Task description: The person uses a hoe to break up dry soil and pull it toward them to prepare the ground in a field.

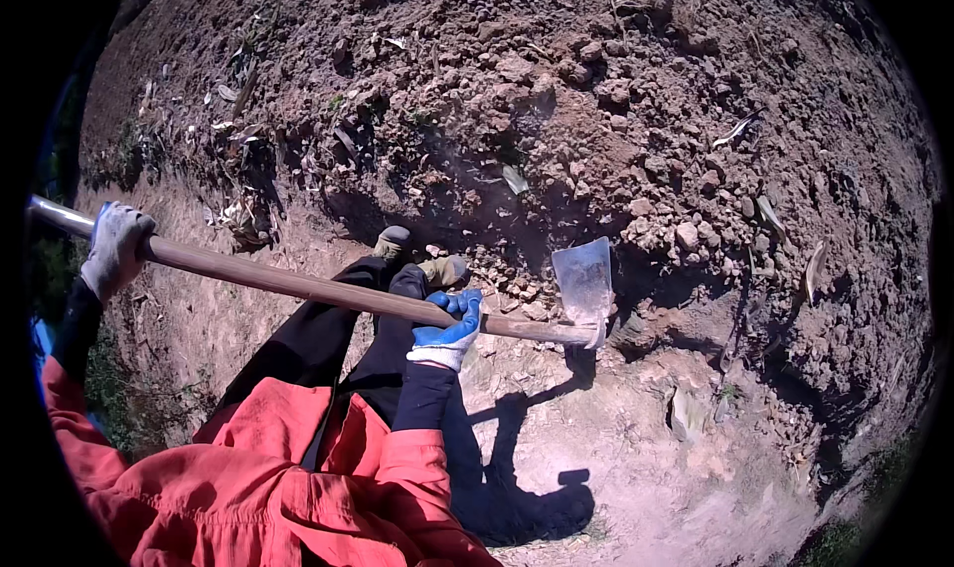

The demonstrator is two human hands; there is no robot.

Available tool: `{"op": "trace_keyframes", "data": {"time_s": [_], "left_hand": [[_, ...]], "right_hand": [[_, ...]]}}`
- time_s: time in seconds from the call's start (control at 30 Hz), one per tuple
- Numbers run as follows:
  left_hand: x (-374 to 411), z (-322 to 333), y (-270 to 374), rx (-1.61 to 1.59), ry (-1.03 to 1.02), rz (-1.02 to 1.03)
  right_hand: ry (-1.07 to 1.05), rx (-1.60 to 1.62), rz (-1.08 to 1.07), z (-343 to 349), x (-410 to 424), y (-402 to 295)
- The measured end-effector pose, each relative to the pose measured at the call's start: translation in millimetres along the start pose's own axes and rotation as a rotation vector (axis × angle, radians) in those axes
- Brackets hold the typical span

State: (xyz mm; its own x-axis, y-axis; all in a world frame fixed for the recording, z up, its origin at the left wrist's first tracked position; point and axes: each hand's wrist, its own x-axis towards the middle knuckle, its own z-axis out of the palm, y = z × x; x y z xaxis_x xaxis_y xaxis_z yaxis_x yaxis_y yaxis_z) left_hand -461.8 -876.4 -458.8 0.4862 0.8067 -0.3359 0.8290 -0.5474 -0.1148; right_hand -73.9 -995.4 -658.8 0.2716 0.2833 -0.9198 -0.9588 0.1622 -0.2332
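Observation:
A hoe spans the view from far left to centre right, its long wooden handle sloping down to the right. My left hand, in a pale work glove, is closed around it near the shiny metal end. My right hand, in a blue-coated white knit glove, grips the shaft a short way behind the head. The wide metal hoe blade stands raised at the handle's right end, above dug soil. Whether the blade touches the ground is unclear.
A bank of loose, cloddy soil rises ahead, scattered with dry leaves. A paler strip of packed earth lies at lower right, bearing my shadow. My shoes stand at the foot of the bank, close beneath the handle.

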Motion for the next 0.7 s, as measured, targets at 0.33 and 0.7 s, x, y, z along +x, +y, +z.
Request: {"op": "trace_keyframes", "data": {"time_s": [0.33, 0.7], "left_hand": [[107.2, 109.7, 219.5, -0.303, -0.422, 0.137], [135.0, 9.0, 167.6, -0.094, -0.033, 0.269]], "right_hand": [[0.439, -0.189, -0.171, -166.9, 111.9, -181.3], [0.187, -0.039, -0.053, -103.8, 123.5, -126.7]]}}
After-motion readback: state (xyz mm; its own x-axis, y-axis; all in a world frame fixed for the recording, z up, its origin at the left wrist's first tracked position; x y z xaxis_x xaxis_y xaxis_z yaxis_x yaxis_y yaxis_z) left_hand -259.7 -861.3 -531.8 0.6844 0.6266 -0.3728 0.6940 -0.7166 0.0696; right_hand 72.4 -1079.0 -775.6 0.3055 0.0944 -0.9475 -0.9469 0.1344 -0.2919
